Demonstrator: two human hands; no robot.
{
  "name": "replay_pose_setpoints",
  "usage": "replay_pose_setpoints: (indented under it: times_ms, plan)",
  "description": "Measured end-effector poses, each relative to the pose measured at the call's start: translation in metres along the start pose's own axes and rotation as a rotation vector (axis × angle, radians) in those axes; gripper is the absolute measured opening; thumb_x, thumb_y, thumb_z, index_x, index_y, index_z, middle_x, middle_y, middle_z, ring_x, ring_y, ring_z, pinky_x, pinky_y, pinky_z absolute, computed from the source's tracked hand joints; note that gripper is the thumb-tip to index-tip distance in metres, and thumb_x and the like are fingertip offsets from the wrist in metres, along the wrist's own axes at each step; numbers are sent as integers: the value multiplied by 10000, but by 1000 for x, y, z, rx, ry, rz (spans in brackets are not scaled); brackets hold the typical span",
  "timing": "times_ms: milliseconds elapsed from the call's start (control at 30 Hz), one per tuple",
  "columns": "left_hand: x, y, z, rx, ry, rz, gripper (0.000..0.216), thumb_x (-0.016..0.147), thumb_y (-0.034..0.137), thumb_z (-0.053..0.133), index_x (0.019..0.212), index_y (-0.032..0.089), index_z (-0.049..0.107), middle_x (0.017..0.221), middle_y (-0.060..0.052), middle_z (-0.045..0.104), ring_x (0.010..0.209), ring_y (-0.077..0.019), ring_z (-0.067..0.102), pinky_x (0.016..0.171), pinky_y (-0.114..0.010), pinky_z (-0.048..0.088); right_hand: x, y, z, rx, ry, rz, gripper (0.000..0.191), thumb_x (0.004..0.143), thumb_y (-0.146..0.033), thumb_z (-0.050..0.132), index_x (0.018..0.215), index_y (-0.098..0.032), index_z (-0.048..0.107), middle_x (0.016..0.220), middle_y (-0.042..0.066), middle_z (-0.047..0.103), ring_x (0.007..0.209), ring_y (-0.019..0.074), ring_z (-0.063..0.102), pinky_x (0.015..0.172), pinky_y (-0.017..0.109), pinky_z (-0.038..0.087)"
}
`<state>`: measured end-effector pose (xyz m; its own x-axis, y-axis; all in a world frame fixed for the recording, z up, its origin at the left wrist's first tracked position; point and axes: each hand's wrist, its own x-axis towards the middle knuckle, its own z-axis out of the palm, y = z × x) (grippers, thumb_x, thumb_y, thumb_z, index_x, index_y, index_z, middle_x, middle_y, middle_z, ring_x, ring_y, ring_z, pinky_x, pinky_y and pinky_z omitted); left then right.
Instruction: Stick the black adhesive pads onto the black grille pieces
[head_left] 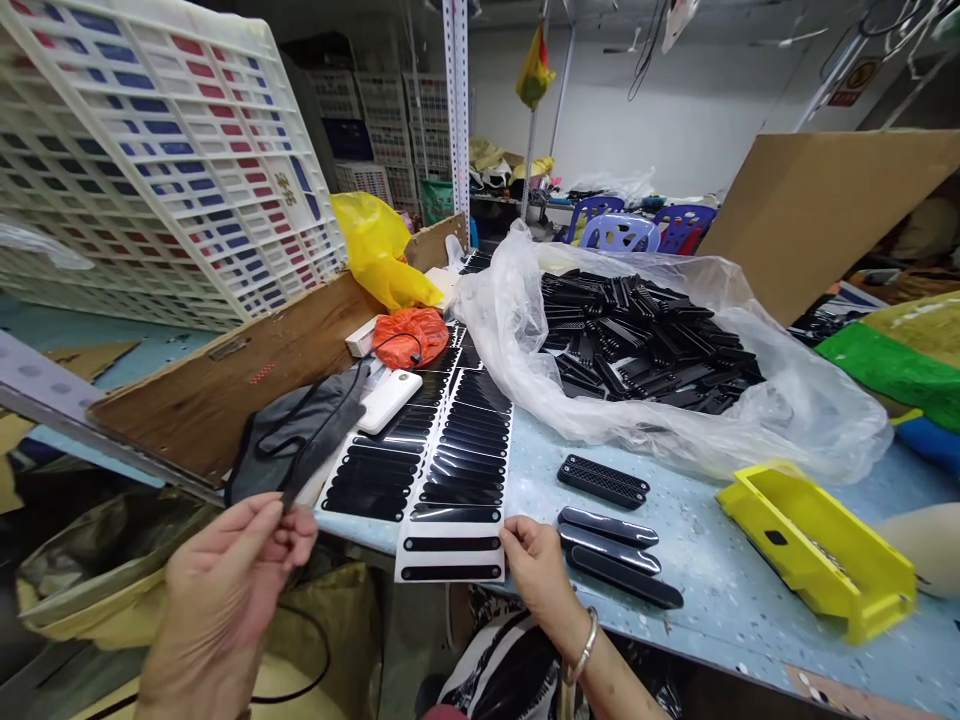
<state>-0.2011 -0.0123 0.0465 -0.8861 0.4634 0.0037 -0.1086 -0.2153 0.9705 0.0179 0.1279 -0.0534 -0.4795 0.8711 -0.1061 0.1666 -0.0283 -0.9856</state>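
Observation:
My left hand (225, 590) is raised off the table's near left edge and pinches the end of a long thin black strip (324, 445), held up at a slant. My right hand (536, 570) rests on the near right corner of a white sheet (459, 470) of glossy black oval stickers, fingers closed on its edge. A second sticker sheet (379, 465) lies just left of it. To the right of my right hand lie three black oblong plastic pieces (611, 550) and a grilled one (602, 481).
A clear plastic bag (787, 410) holds a heap of black plastic parts. A yellow tray (817, 545) sits at the right edge. Behind the sheets lie a white power bank (388, 399), an orange bag (411, 335), a yellow bag (379, 245) and a white crate (150, 150).

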Motion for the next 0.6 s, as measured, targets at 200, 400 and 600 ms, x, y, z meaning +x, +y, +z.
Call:
replay_pose_setpoints:
  times_ms: [200, 400, 600]
  plan:
    - [-24, -36, 56, 231, -395, -71, 200, 757, 342, 658, 778, 146, 627, 533, 2, 635, 361, -101, 514, 356, -193, 355, -21, -15, -20, -218, -3, -322, 306, 910, -286, 429, 927, -168, 711, 773, 79, 676, 711, 199, 621, 689, 301, 496]
    - [-34, -54, 104, 478, -835, 140, 256, 893, 293, 463, 725, 160, 603, 553, 20, 586, 393, -75, 509, 429, -192, 387, -34, -51, -121, -420, 289, -547, 151, 852, -262, 593, 880, -202, 729, 702, 65, 690, 591, 185, 631, 566, 279, 511]
    - [-45, -40, 152, 639, -1168, 556, 299, 922, 218, 426, 712, 177, 633, 577, 9, 578, 503, -92, 537, 516, -198, 405, -31, -101, -183, -401, 83, -248, 349, 872, -443, 563, 739, -174, 742, 725, 75, 708, 659, 200, 638, 581, 276, 495]
